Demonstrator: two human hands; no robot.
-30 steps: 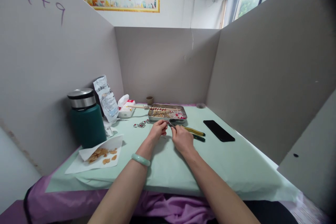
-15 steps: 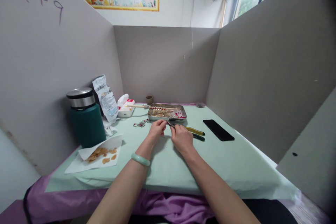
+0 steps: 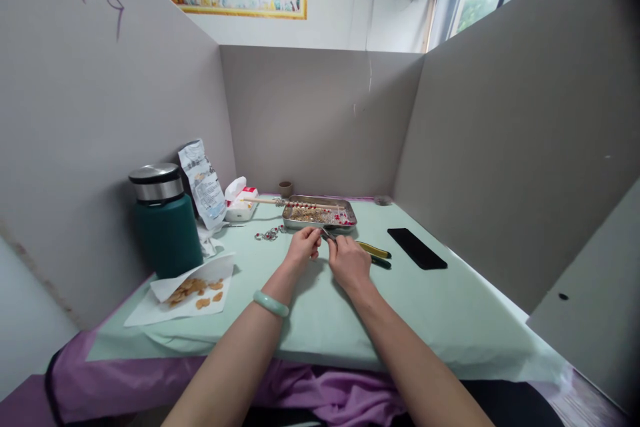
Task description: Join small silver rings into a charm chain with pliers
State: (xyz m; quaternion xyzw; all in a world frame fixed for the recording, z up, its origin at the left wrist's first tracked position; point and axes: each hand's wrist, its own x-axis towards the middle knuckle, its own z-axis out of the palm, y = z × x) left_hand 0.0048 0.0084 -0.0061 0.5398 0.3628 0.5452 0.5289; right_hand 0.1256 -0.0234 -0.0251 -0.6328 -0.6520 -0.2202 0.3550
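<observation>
My left hand point(image 3: 303, 245), below a jade-green bangle point(image 3: 271, 303), has its thumb and fingertips pinched together in front of the tray. What they hold is too small to make out. My right hand point(image 3: 349, 259) is closed around slim metal pliers point(image 3: 326, 233), whose tips point at my left fingertips. Beyond the right knuckles stick out a yellow handle point(image 3: 376, 251) and a dark green handle point(image 3: 381, 262); whether they join the pliers in my hand is hidden. A silver chain with red beads point(image 3: 271, 234) lies left of my hands.
A metal tray point(image 3: 320, 225) holds small gold and red pieces, with a beaded stick point(image 3: 305, 205) across it. A black phone point(image 3: 417, 248) lies at right. At left are a green flask point(image 3: 167, 233), a pouch point(image 3: 203, 183), a tissue pack point(image 3: 242, 205) and paper with flakes point(image 3: 220, 267).
The view has shifted slightly. Both hands have moved a little to the right, staying close together, with the plier tips still near the left fingertips.
</observation>
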